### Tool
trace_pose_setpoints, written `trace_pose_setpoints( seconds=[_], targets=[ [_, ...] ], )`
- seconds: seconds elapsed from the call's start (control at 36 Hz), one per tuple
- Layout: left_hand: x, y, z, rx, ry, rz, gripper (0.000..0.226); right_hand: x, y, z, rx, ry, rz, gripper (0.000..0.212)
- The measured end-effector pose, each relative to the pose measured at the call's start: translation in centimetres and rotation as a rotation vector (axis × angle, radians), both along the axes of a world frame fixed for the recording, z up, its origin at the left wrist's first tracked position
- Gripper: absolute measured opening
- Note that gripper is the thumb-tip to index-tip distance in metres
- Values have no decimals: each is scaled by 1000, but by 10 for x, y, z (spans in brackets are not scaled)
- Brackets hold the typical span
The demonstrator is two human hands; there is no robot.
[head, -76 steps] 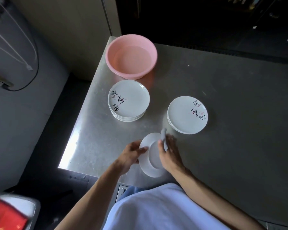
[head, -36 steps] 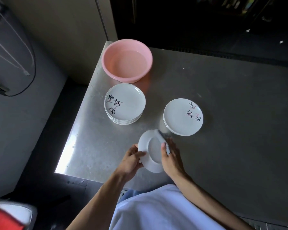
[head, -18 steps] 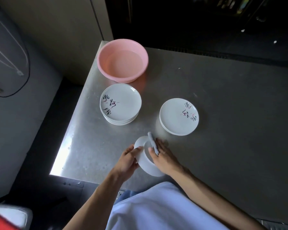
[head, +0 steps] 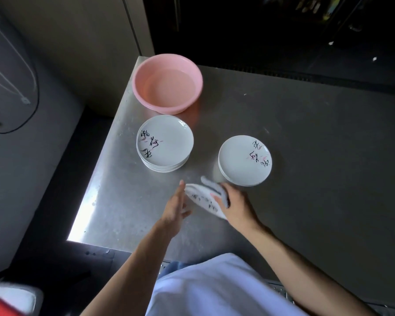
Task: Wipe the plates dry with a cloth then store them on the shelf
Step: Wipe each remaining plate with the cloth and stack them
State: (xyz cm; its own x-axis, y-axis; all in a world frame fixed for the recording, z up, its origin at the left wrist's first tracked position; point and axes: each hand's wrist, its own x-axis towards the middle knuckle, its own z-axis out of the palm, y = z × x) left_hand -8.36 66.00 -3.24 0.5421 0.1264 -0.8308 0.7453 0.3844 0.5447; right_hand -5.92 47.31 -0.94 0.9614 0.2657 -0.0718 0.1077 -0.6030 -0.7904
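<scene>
My right hand (head: 236, 205) grips a small white plate (head: 202, 199) together with a pale cloth (head: 212, 187), holding the plate tilted above the table between the two stacks. The plate's printed face shows, blurred by motion. My left hand (head: 175, 208) is beside the plate's left rim with its fingers straight, off the plate and holding nothing. A taller stack of white plates with black writing (head: 164, 144) stands to the left. A lower stack (head: 244, 160) stands to the right, just beyond my right hand.
A pink basin (head: 168, 82) holding water sits at the table's far left corner. The steel table (head: 306, 144) stretches out to the right. Its left edge drops to a dark floor. A red and white object (head: 7, 302) shows at the bottom left.
The plate has turned over from underside to printed face. My left hand has let go of its rim and opened. My right hand now carries plate and cloth alone.
</scene>
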Motion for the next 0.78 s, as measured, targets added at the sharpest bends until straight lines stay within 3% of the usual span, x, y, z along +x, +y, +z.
trace_pose_setpoints(
  seconds=[0.06, 0.11, 0.14, 0.25, 0.31, 0.42, 0.5, 0.64, 0.78],
  targets=[
    [-3, 2, -3, 151, -22, -90, 73, 8, 1, 3, 193, 147, -158, 15],
    [-9, 4, 0, 159, -111, -164, 57, 9, -1, 6, 354, 261, -289, 36],
    [-12, 6, 1, 136, -146, -196, 47, 8, -4, 4, 419, 292, -345, 36],
    [-22, 14, 1, 47, -172, -260, 32, 5, -11, -10, 375, 307, -442, 21],
    [-26, 16, 3, 49, -184, -288, 32, 5, -9, -12, 330, 279, -544, 4],
    [-33, 15, 6, 50, -156, -244, 34, -4, -2, -9, 325, 231, -701, 24],
    [-34, 11, 9, 74, -141, -244, 35, -15, 8, -14, 182, 185, -505, 48],
    [-25, -2, 18, 136, -225, -292, 38, -36, 29, -39, -96, -111, 89, 53],
    [-21, -1, 29, 207, -380, -272, 40, -44, 14, -18, -57, -127, 378, 50]
  ],
)
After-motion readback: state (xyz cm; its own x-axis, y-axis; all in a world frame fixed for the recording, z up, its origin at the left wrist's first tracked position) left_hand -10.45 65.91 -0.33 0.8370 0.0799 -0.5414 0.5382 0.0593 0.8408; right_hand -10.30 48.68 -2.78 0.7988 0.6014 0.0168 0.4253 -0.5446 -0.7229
